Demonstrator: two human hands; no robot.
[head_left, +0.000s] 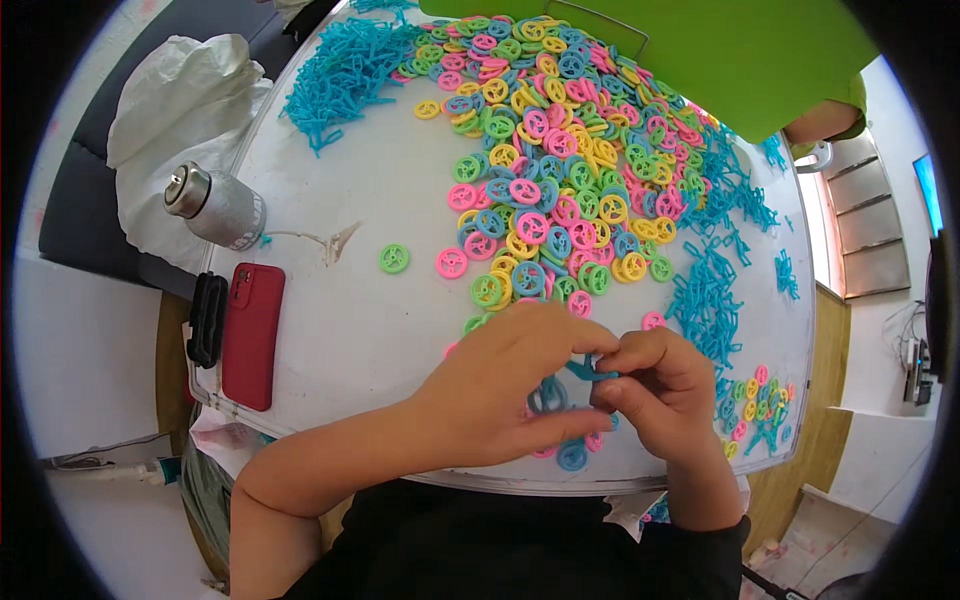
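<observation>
Both my hands meet over the near edge of the table. Between the fingertips of my right hand [660,385] is a small teal plastic forked piece [590,370]. My left hand [510,375] curls around from the other side, its index finger beside that piece. A blue toy wheel [547,396] shows, slightly blurred, between the left thumb and fingers and appears held there. The rest of the left fingers are hidden behind the hand. Beneath my hands lie a few loose wheels, among them a blue wheel [572,457].
A big heap of coloured wheels [560,150] covers the far middle, with teal pieces [350,70] piled far left and more teal pieces [708,300] at right. A red phone [253,335], black case [207,320] and bottle [220,205] stand left. Across the table is a person's arm [825,122].
</observation>
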